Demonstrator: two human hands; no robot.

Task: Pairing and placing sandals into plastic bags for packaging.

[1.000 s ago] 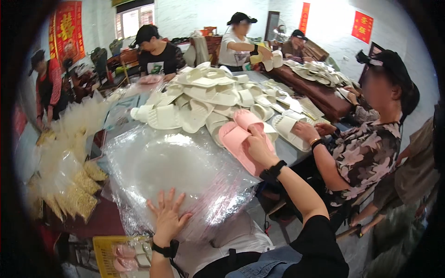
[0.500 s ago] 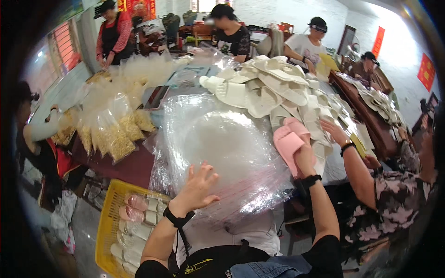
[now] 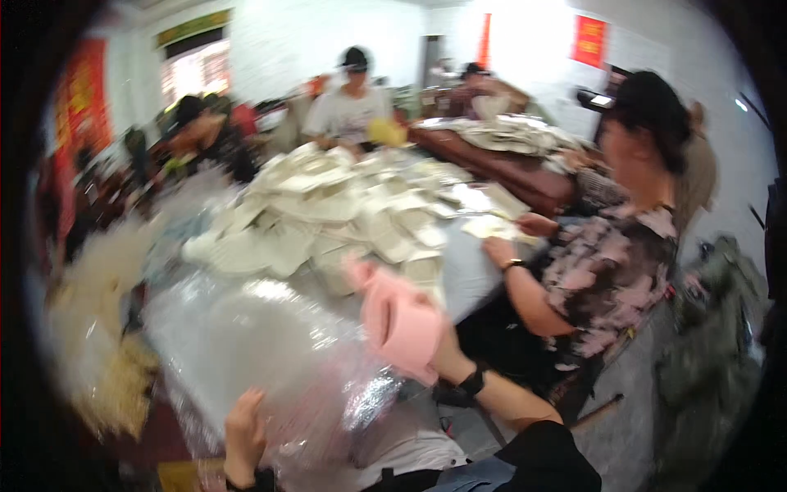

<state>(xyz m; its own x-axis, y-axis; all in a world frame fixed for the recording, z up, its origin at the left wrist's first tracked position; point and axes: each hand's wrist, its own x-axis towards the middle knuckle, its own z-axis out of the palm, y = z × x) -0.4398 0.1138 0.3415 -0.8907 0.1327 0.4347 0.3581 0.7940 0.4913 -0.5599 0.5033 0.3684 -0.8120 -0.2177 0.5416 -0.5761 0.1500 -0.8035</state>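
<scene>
My right hand [image 3: 445, 353] is closed on a pair of pink slippers [image 3: 402, 324], lifted over the right side of the plastic bags. At the near left edge of a stack of clear plastic bags [image 3: 270, 328] is my left hand [image 3: 244, 430]. Its fingers look bent but are smeared by motion, so whether they grip a bag does not show. A big heap of cream-white slippers [image 3: 328, 213] lies on the table beyond the bags.
Filled clear bags with yellowish contents [image 3: 115, 377] stand at the left. A co-worker in a patterned shirt [image 3: 602, 271] handles a pale slipper close on my right. Other people sit across the table. More pale slippers [image 3: 500, 131] cover a brown surface at the far right.
The view has swung to the right. My right hand has raised the pink slippers from beside the heap and tilted them. My left hand, spread before, has drawn back with its fingers bent.
</scene>
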